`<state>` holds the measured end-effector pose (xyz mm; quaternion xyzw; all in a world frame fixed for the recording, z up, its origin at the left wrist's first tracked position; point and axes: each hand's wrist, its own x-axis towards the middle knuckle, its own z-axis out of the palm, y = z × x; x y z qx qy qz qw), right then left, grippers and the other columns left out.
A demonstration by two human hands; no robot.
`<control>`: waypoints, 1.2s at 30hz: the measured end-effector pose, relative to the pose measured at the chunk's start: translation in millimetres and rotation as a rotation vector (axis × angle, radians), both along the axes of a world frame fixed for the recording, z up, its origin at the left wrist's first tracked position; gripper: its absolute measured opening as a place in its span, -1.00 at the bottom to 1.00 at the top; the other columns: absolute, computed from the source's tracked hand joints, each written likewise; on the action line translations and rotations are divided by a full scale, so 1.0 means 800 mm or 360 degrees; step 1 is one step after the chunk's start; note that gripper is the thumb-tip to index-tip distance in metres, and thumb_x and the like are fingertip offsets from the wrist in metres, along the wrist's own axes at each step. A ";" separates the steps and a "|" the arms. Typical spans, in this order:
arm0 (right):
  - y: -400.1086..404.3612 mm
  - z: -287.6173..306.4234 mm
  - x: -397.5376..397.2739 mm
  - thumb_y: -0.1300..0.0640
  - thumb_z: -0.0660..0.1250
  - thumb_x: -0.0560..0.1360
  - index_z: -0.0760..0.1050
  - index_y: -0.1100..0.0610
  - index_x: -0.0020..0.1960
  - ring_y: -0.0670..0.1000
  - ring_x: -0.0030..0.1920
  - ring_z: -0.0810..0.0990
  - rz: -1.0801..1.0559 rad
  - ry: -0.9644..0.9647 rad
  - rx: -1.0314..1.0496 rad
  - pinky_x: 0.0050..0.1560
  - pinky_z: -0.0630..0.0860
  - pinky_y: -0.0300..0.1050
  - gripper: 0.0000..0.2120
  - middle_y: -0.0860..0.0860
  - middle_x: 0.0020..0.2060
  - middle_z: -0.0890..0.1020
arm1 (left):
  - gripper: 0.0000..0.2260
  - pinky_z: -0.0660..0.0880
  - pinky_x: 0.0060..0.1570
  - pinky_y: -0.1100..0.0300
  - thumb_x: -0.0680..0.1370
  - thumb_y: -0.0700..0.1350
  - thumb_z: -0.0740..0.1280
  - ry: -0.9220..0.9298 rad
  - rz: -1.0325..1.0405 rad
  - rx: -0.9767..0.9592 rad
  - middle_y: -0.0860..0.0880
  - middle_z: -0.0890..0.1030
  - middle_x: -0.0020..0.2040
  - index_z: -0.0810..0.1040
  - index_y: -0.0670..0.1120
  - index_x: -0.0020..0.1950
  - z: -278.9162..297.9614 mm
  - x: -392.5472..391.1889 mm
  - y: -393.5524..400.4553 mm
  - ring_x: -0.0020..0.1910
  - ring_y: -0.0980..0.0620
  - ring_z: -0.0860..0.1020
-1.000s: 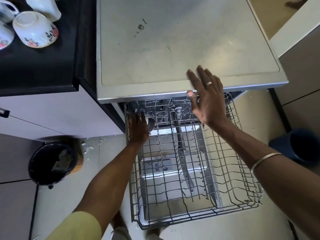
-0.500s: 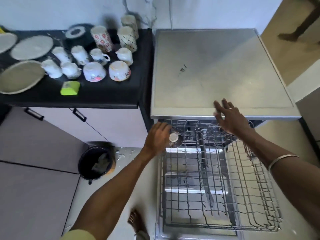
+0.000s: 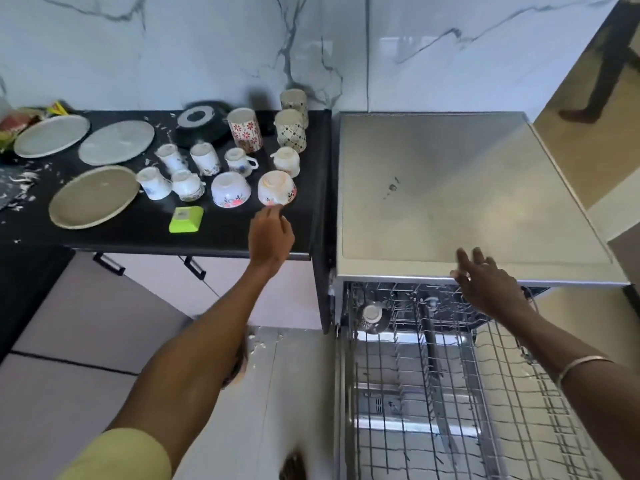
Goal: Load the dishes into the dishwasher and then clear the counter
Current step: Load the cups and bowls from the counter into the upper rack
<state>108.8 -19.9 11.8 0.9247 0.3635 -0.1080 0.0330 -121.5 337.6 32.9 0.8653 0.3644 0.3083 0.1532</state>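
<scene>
From the head view, a black surface (image 3: 104, 233) under a marble wall carries upturned cups, three plates and a green sponge (image 3: 186, 220); beside it stands the steel-topped dishwasher (image 3: 467, 202). The left hand (image 3: 270, 237) reaches a floral bowl (image 3: 277, 188), fingertips seemingly touching its rim; the blurred grip holds nothing. The right hand (image 3: 485, 285) hovers spread. The pulled-out rack (image 3: 467, 393) holds one cup (image 3: 372, 315).
</scene>
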 end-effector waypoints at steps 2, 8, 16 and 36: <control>0.000 -0.001 0.000 -0.11 0.08 0.63 0.05 0.09 0.56 0.32 0.32 0.42 -0.0002 -0.0020 -0.0015 0.02 0.59 0.26 -0.42 0.24 0.47 0.25 | -0.68 0.53 0.16 -0.03 0.55 -0.19 0.27 0.0050 0.0042 -0.0025 -0.23 0.60 0.18 0.53 -0.26 0.27 0.001 0.020 0.031 0.14 -0.20 0.57; 0.018 -0.004 -0.001 -0.21 0.09 0.57 0.05 0.13 0.53 0.33 0.12 0.51 -0.0081 -0.0067 -0.0068 -0.12 0.62 0.20 -0.34 0.29 0.31 0.36 | -0.46 0.34 0.38 -0.11 0.51 -0.05 0.34 0.0357 0.0018 -0.0106 -0.27 0.37 0.43 0.34 -0.23 0.43 -0.015 0.065 0.095 0.38 -0.28 0.35; 0.040 -0.007 0.000 -0.35 -0.05 0.49 0.01 0.14 0.52 0.40 0.10 0.50 -0.0229 -0.0052 -0.0108 -0.07 0.61 0.25 -0.22 0.35 0.28 0.35 | -0.42 0.35 0.32 -0.13 0.47 0.03 0.41 0.0386 0.0018 -0.0158 -0.27 0.40 0.36 0.32 -0.18 0.39 -0.022 0.088 0.142 0.29 -0.29 0.40; 0.031 -0.022 -0.009 -0.21 -0.10 0.64 -0.21 0.20 0.59 0.31 0.55 -0.01 -0.0216 0.0005 -0.0009 0.49 0.07 0.20 -0.29 0.31 0.54 -0.08 | -0.20 0.47 0.16 0.00 0.41 0.28 0.41 0.0261 -0.0161 -0.0040 -0.21 0.38 0.28 0.31 -0.20 0.45 -0.003 0.066 0.000 0.22 -0.20 0.34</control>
